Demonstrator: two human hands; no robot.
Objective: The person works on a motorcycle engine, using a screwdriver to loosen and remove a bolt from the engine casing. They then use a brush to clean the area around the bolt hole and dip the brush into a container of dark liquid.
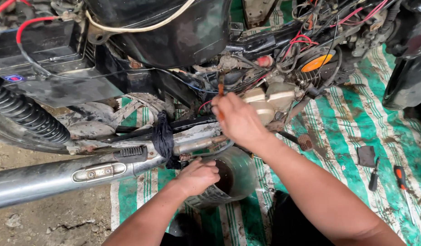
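Observation:
A stripped motorcycle stands across the view with its engine and wiring exposed. My right hand is closed around a thin orange-handled tool that points up into the engine area. My left hand grips the rim of a clear plastic container with dark liquid inside, held under the engine beside the chrome exhaust pipe. A dark rag is tied around the frame just above my left hand.
A green and white striped mat covers the ground. On it at the right lie an orange-handled screwdriver, a dark tool and a small dark pad. A black spring shock is at the left. A footpeg juts out.

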